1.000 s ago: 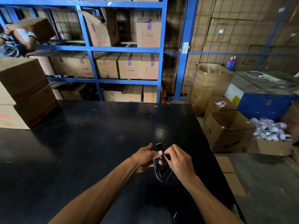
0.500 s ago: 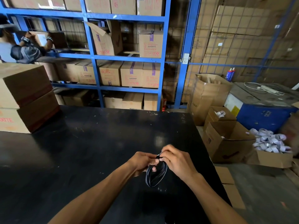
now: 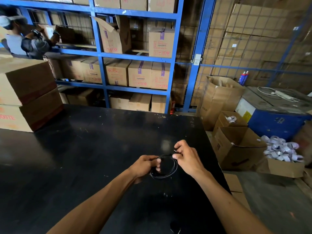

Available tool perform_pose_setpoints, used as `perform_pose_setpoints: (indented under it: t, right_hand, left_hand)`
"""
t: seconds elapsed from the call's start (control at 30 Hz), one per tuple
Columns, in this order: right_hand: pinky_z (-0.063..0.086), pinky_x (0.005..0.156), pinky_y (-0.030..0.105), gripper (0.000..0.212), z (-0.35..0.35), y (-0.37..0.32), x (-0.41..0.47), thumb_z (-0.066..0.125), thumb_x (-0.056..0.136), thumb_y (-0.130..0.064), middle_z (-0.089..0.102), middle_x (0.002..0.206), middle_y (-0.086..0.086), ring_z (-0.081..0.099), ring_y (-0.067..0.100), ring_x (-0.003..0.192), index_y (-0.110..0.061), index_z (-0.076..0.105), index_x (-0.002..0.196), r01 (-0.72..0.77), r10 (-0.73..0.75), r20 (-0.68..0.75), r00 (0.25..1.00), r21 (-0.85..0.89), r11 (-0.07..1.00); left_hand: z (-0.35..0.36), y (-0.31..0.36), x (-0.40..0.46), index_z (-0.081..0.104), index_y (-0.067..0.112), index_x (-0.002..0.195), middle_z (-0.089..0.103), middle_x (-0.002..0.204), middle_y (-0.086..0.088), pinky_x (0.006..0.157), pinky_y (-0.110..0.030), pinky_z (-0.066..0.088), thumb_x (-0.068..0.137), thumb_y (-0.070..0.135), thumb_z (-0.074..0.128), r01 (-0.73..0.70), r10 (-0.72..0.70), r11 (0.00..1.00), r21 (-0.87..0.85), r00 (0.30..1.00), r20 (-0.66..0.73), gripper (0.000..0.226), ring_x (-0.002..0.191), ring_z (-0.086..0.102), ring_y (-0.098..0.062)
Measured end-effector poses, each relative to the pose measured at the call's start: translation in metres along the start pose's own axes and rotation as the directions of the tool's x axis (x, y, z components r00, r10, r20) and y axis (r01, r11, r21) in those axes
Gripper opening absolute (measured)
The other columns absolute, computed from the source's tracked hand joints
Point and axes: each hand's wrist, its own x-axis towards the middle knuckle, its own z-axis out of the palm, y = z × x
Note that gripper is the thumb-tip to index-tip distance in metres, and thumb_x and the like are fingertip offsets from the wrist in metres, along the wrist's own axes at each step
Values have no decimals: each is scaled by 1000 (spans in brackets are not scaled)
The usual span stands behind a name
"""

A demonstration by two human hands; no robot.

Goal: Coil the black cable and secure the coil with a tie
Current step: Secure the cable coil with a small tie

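I hold the black cable [image 3: 164, 168], wound into a small round coil, above the tabletop [image 3: 84, 157] near its right edge. My left hand [image 3: 145, 166] is closed around the coil's left side, fingers curled through the loop. My right hand [image 3: 187, 157] pinches the coil's top right, thumb and forefinger pressed together on a thin tie [image 3: 174, 150] whose end pokes out.

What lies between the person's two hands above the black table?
In the head view, the coiled black cable spans between left hand and right hand.
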Motion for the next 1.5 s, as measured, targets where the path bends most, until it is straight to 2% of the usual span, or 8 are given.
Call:
perform_pose_setpoints:
  t: [0.27,0.4,0.53,0.67,0.9,1.13,1.3,1.5]
  right_hand:
    - [51,104,33,56,10,5,-34,56,92,-25,48,153,-9,58,14,127,-26,49,147,481,-407,299,863,-242,843]
    - [63,76,37,60,29,18,-38,75,87,-40,59,131,9,69,23,99,-12,59,138,480,-413,245,877,-464,745]
    - [59,56,26,39,30,31,-38,91,61,-4,66,104,13,68,20,76,-5,72,95,439,-436,154,887,-575,691]
    - [60,56,25,36,26,54,-37,88,63,5,63,107,13,67,21,79,-4,71,93,402,-416,113,902,-570,717]
    - [61,81,29,69,26,65,-42,69,87,1,25,166,4,68,16,107,-15,44,149,338,-297,169,940,-341,877]
    - [53,92,40,47,51,94,-88,62,94,-46,49,136,0,66,24,110,-32,53,138,98,74,610,789,-244,965]
    - [49,95,39,51,84,99,-119,66,88,-28,47,138,-3,61,25,117,-42,57,136,198,107,754,648,-302,932]
    - [54,91,40,24,105,97,-116,59,94,-25,74,114,9,68,31,111,-17,77,108,13,170,518,838,-331,944]
  left_hand:
    - [10,-2,23,56,0,76,44,65,-7,42,-22,37,100,-2,47,-4,-105,956,-294,929,-355,26,40,38,-6]
    - [20,-7,27,55,-1,78,45,70,-9,42,-22,39,99,-5,44,39,-194,874,-484,942,-273,24,42,38,-7]
    - [28,-1,23,60,9,82,57,73,-4,62,-28,48,100,5,50,182,-225,929,-323,969,-101,21,58,54,-11]
    - [18,8,18,71,14,107,73,94,-5,85,-35,59,95,1,59,284,-281,959,-2,950,138,21,88,68,-16]
    - [28,-16,29,66,-7,115,69,89,-14,73,-31,63,90,-16,54,203,-192,977,56,968,-160,29,81,70,-24]
    - [18,-54,24,64,-9,119,66,85,-14,55,-25,61,86,-21,50,284,-238,952,116,921,-307,37,69,66,-23]
    - [17,-85,16,65,-7,120,69,93,-18,52,-25,59,85,-21,52,357,-308,927,118,901,-305,40,69,69,-23]
    - [19,-104,8,65,-3,119,69,91,-14,66,-30,62,87,-18,55,360,-350,933,-23,886,-304,37,75,69,-23]
